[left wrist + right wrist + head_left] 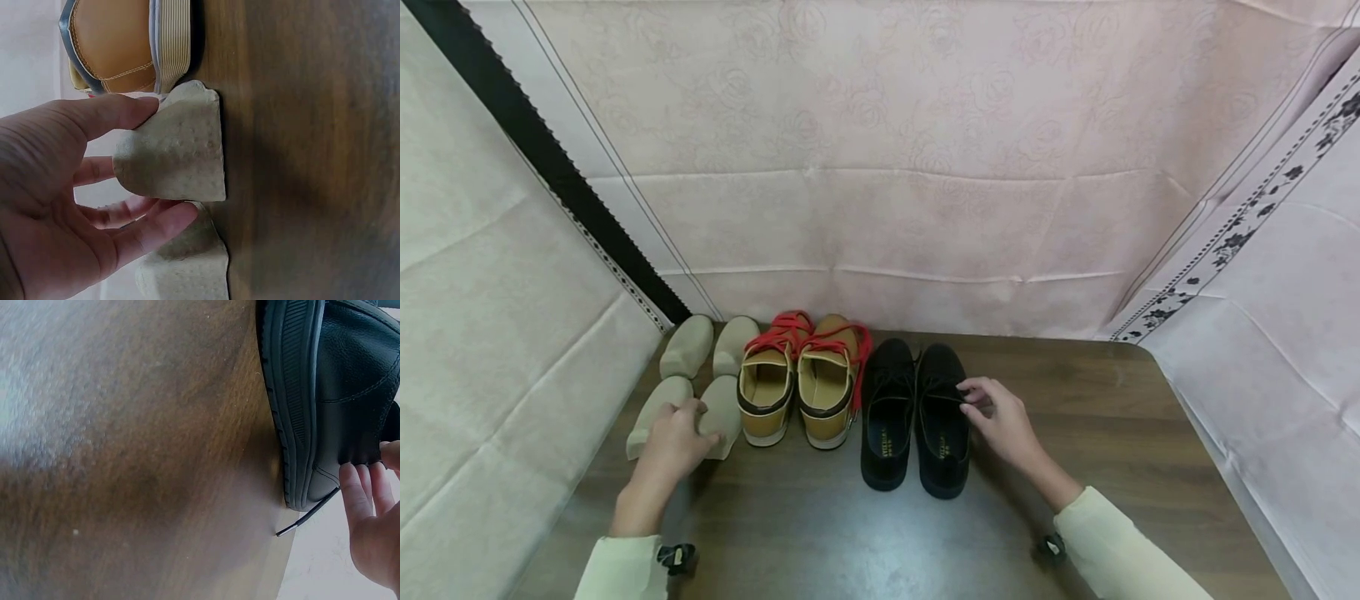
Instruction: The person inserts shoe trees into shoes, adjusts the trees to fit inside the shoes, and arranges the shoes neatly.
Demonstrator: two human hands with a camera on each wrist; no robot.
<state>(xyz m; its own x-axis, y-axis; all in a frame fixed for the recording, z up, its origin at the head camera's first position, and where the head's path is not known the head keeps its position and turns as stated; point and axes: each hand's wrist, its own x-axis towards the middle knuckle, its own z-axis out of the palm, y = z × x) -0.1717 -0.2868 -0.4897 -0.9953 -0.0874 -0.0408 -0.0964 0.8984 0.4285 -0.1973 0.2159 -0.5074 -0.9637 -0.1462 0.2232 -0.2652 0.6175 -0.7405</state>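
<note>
Beige, dimpled shells that look like moulded-pulp shoe inserts stand in two rows at the left in the head view. My left hand (673, 442) holds the near right insert (181, 147), its thumb on one side and fingers on the other. Another near insert (190, 265) stands beside those fingers. A pair of black lace-up shoes lies side by side, toes to the wall. My right hand (1000, 417) touches the outer side of the right black shoe (943, 450) with its fingertips, the thumb near the shoe's opening. The left black shoe (883, 467) is beside it.
Tan shoes (767, 429) with red laces (831, 337) stand between the inserts and the black shoes. Everything rests on a brown wood-grain surface (865, 542). Patterned pale cloth (880, 225) hangs at the back, with more cloth at both sides.
</note>
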